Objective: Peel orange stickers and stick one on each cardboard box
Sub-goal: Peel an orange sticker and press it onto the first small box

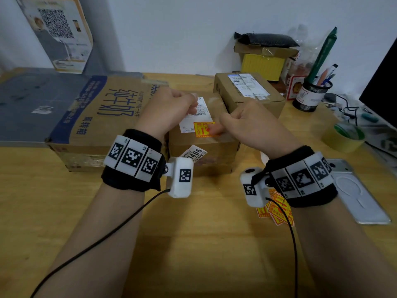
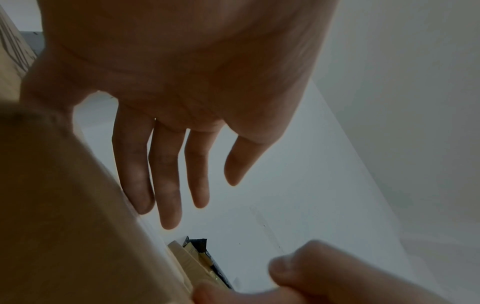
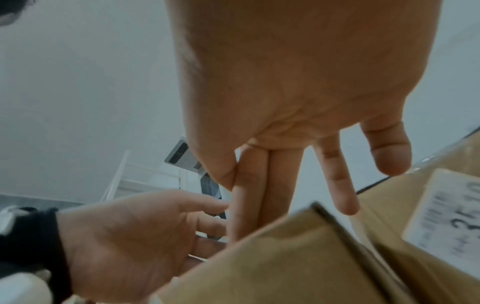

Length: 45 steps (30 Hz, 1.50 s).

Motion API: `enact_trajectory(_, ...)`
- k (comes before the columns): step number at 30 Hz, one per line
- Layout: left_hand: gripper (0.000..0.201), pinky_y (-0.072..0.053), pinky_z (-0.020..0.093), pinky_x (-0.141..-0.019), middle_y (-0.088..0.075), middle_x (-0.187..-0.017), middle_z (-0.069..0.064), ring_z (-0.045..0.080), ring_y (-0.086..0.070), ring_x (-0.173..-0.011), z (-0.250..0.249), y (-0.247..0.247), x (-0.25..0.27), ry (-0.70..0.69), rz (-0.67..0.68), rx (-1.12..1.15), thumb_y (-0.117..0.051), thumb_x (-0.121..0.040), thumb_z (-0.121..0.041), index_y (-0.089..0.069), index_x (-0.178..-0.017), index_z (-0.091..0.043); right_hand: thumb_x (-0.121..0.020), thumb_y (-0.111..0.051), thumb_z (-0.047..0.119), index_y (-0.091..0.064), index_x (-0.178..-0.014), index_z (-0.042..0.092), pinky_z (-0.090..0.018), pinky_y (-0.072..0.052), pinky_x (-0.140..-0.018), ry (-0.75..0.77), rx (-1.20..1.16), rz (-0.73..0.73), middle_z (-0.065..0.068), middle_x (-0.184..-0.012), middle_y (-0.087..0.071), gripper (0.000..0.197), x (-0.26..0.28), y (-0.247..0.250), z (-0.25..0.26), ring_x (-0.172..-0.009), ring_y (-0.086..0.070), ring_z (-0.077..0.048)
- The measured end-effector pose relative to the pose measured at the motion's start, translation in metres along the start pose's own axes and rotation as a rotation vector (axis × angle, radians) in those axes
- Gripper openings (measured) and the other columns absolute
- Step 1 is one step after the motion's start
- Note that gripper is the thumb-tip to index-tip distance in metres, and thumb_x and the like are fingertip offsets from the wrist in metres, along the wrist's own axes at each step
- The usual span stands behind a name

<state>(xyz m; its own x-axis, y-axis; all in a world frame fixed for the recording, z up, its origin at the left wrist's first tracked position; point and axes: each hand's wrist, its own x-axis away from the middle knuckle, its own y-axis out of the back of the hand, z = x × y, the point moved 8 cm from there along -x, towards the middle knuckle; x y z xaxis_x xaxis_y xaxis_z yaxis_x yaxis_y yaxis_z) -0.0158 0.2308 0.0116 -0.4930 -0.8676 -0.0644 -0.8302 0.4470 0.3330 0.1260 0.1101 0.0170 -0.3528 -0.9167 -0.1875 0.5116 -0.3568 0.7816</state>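
An orange sticker (image 1: 202, 129) lies on top of the middle cardboard box (image 1: 202, 151), beside its white shipping label. My right hand (image 1: 247, 123) is over the box and its thumb presses on the sticker's right end; in the right wrist view its fingers (image 3: 285, 185) are straight. My left hand (image 1: 171, 108) hovers over the box's left side, its fingers (image 2: 166, 174) straight and holding nothing. A large printed box (image 1: 103, 117) stands to the left and a smaller box (image 1: 247, 91) behind right. Loose orange stickers (image 1: 277, 214) lie under my right wrist.
A phone in a clear case (image 1: 361, 196) lies at the right, with a tape roll (image 1: 343, 136) beyond it. A mesh pen cup (image 1: 311, 93), cables and a dark monitor (image 1: 384, 87) fill the back right. A yellow box (image 1: 264, 61) stands against the wall.
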Motion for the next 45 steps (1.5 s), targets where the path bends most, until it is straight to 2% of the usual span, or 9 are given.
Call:
enact_trajectory(3,0.021,-0.053,0.04,-0.1,-0.079,-0.076,-0.008,0.014,-0.074,-0.093,-0.001,-0.001,0.0,0.001,0.004,-0.017,-0.064,-0.087,-0.037,-0.076,-0.077,-0.023,-0.091,-0.055,0.05,-0.084,-0.077,0.037,-0.03,-0.041,-0.066,-0.04,0.044,-0.047,0.001,-0.074,-0.071,0.035,-0.003,0.001,-0.006,-0.07,-0.05,-0.007)
enact_trajectory(9,0.021,-0.052,0.041,-0.101,-0.079,-0.078,-0.011,0.014,-0.072,-0.097,0.0,-0.001,0.001,0.002,0.009,-0.038,-0.065,-0.086,-0.039,-0.078,-0.079,-0.024,-0.095,-0.057,0.04,-0.086,-0.082,0.02,-0.019,-0.035,-0.049,0.008,0.072,0.019,0.029,-0.05,-0.063,0.038,0.003,0.004,0.002,-0.055,-0.049,-0.002)
enact_trajectory(13,0.023,-0.052,0.041,-0.1,-0.079,-0.077,-0.012,0.014,-0.072,-0.096,-0.001,0.0,0.003,0.013,0.004,-0.052,-0.066,-0.085,-0.04,-0.079,-0.077,-0.023,-0.093,-0.066,0.04,-0.086,-0.079,0.021,-0.014,-0.029,-0.04,0.0,0.017,0.036,0.015,-0.038,-0.053,0.031,0.003,0.009,0.005,-0.041,-0.044,-0.004)
enact_trajectory(17,0.023,-0.052,0.042,-0.099,-0.079,-0.08,-0.01,0.014,-0.072,-0.095,-0.001,-0.001,0.003,-0.001,0.014,-0.066,-0.066,-0.085,-0.039,-0.08,-0.079,-0.022,-0.074,-0.084,0.052,-0.085,-0.081,0.036,-0.011,-0.036,-0.052,0.104,0.075,0.111,0.021,-0.056,-0.066,0.018,0.012,0.006,0.019,-0.056,-0.053,0.005)
enact_trajectory(20,0.025,-0.051,0.042,-0.101,-0.08,-0.081,-0.008,0.016,-0.073,-0.096,-0.001,0.0,0.001,-0.006,0.04,-0.034,-0.064,-0.084,-0.043,-0.078,-0.083,-0.021,-0.057,-0.082,0.064,-0.083,-0.084,0.039,-0.039,-0.057,-0.076,0.112,0.062,0.09,0.012,-0.085,-0.077,0.037,0.008,-0.006,0.021,-0.083,-0.067,-0.002)
enact_trajectory(25,0.062,-0.045,0.03,-0.081,-0.079,-0.099,0.002,0.017,-0.069,-0.102,0.001,0.013,-0.001,0.065,0.022,0.091,-0.032,-0.101,-0.059,-0.077,-0.098,-0.017,-0.072,-0.088,0.043,-0.083,-0.078,0.033,-0.037,-0.053,-0.067,0.068,0.132,-0.003,0.009,-0.073,-0.068,0.013,-0.007,-0.016,0.025,-0.074,-0.062,-0.012)
enact_trajectory(31,0.074,-0.039,0.047,-0.108,-0.067,-0.122,0.007,0.018,-0.059,-0.116,0.003,0.024,0.002,0.127,-0.013,0.225,-0.018,-0.097,-0.071,-0.074,-0.096,-0.022,-0.084,-0.075,0.022,-0.071,-0.074,0.027,-0.026,-0.047,-0.064,-0.053,0.16,-0.021,0.013,-0.074,-0.066,0.012,-0.061,-0.03,0.025,-0.081,-0.068,-0.013)
enact_trajectory(36,0.072,-0.047,0.034,-0.091,-0.068,-0.096,-0.003,0.0,-0.061,-0.081,0.0,0.025,0.002,0.124,-0.029,0.277,-0.018,-0.103,-0.063,-0.071,-0.109,-0.014,-0.099,-0.058,0.023,-0.072,-0.128,0.029,-0.016,-0.041,-0.051,-0.022,0.193,0.115,0.006,-0.101,-0.067,0.032,-0.086,-0.042,0.036,-0.068,-0.056,-0.007)
enact_trajectory(45,0.071,-0.045,0.05,-0.105,-0.073,-0.118,0.002,0.024,-0.059,-0.121,0.0,-0.001,0.009,0.164,0.142,0.313,-0.022,-0.098,-0.07,-0.074,-0.103,-0.023,-0.096,-0.061,0.022,-0.078,-0.112,0.028,-0.02,-0.05,-0.083,-0.056,0.01,-0.169,0.014,-0.101,-0.065,0.024,-0.049,0.02,0.013,-0.096,-0.06,-0.006)
